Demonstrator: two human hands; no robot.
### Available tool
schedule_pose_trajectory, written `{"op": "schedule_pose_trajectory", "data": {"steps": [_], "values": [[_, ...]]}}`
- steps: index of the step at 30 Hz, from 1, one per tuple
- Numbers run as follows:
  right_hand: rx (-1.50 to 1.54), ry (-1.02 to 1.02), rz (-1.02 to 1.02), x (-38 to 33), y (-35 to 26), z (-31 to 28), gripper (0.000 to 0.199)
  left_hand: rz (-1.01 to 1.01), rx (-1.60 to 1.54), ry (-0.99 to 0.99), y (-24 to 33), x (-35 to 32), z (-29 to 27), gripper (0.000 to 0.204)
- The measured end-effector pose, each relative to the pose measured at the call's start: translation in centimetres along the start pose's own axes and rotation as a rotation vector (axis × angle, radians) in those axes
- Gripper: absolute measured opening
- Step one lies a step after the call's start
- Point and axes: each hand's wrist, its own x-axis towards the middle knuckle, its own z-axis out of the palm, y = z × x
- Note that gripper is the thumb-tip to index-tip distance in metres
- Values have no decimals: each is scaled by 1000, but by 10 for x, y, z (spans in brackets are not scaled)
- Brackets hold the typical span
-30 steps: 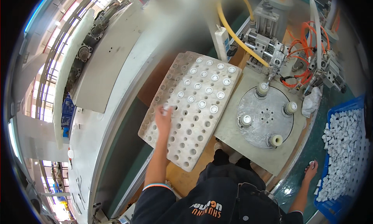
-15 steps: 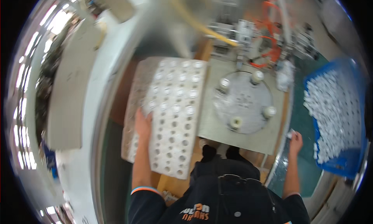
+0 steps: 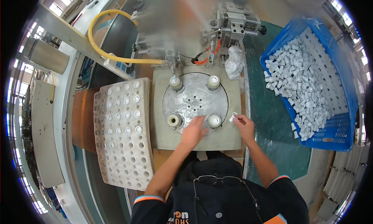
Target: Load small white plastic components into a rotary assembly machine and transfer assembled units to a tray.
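Note:
My right hand (image 3: 244, 128) pinches a small white plastic cap (image 3: 233, 116) at the right edge of a beige machine table (image 3: 233, 140). Over the front of a round metal turntable (image 3: 195, 88) hovers my left hand (image 3: 193, 131), slightly blurred, fingers extended and parted, with nothing visible in them. It lies between two cream holders on the turntable's front side. The front left holder (image 3: 174, 121) shows an open hollow; the front right holder (image 3: 214, 121) has a white piece in its top. The back left holder (image 3: 175, 82) and back right holder (image 3: 213, 82) also carry white pieces.
Left of the turntable lies a pale perforated tray (image 3: 128, 154), its far rows filled with white pieces. A blue basket (image 3: 342, 138) heaped with white caps (image 3: 299, 80) stands on the right. Machine fixtures (image 3: 235, 20) and a yellow hose (image 3: 93, 37) rise behind.
My left hand has left the tray and moved right, over the turntable. My right hand has come in from the green surface toward the turntable, carrying the cap. The view has shifted.

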Motion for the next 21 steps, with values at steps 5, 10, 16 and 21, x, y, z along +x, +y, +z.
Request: {"op": "schedule_pose_trajectory", "data": {"steps": [5,10,16,21], "values": [[-103,-48,-126,-2,-7,8,18,44,40,-117,1,28,38,45],[-234,-96,-387,-10,-16,23,18,99,42,-141,14,20,8,44],[-569,-206,-798,-9,10,53,28,-108,-69,511,-48,-80,-101,40],[-594,-223,-763,-42,19,76,35,-613,277,829,-147,-169,-176,38]]}}
